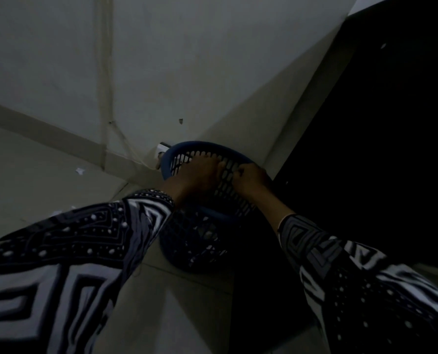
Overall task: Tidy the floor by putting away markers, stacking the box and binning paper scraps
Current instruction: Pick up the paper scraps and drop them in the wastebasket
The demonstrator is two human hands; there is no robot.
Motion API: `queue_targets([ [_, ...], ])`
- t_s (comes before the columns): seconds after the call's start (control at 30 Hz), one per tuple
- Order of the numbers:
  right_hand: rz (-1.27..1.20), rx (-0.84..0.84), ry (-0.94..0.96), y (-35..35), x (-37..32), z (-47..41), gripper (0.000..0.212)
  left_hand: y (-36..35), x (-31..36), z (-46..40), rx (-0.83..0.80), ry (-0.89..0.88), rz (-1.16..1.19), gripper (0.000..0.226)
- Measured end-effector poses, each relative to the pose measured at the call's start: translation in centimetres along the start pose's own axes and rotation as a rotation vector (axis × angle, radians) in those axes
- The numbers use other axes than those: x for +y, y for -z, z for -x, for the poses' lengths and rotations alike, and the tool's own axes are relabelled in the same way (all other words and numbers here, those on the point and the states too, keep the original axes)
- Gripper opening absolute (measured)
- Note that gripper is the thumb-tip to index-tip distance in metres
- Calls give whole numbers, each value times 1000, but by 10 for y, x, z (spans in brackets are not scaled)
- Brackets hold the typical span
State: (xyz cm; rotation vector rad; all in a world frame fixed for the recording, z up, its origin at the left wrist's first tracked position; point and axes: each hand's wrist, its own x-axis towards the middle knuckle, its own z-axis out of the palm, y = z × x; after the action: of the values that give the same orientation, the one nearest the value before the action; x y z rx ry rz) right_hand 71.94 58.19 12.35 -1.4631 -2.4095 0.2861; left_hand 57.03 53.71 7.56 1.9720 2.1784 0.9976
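Your left hand and right hand are both over the mouth of the blue mesh bin, which stands on the floor in the corner where the pale wall meets a dark door or cabinet face. Your left hand lies knuckles up, fingers bent down toward the inside of the bin; your right hand is beside it, almost touching, fingers curled in as if pinching something small, but the dim light hides whether either one holds a scrap. The bin's opening faces up and tilts slightly toward you. One white paper scrap lies on the floor well to the left of your hands, and smaller scraps show just above your left patterned sleeve. No writing can be read anywhere.
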Motion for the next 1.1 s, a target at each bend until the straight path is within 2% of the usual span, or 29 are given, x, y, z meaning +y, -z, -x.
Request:
queue_targets([
  [0.07,30,1,27,1,-1,1,35,6,5,1,-34,3,-1,37],
  [0.17,26,-14,48,4,1,4,35,16,12,3,-34,-23,4,20],
  [0.27,31,-27,79,8,0,7,32,23,16,5,-2,-47,11,23],
  [0.5,58,-4,100,16,-3,12,24,33,22,13,57,-24,-28,7],
  [0.57,62,-5,115,18,-4,14,25,37,22,15,109,5,-52,13],
  [0.7,78,-2,149,21,-6,17,25,42,24,21,83,17,-97,48],
  [0.8,83,-27,170,24,-6,18,26,46,26,22,5,7,-201,39],
  [0.87,97,-42,184,27,-6,18,25,48,25,22,-38,-77,-177,40],
  [0.97,94,-52,202,28,-4,19,27,51,23,24,-103,-64,-208,38],
  [1.1,85,-88,257,27,-6,24,32,61,14,29,-72,-68,-186,41],
])
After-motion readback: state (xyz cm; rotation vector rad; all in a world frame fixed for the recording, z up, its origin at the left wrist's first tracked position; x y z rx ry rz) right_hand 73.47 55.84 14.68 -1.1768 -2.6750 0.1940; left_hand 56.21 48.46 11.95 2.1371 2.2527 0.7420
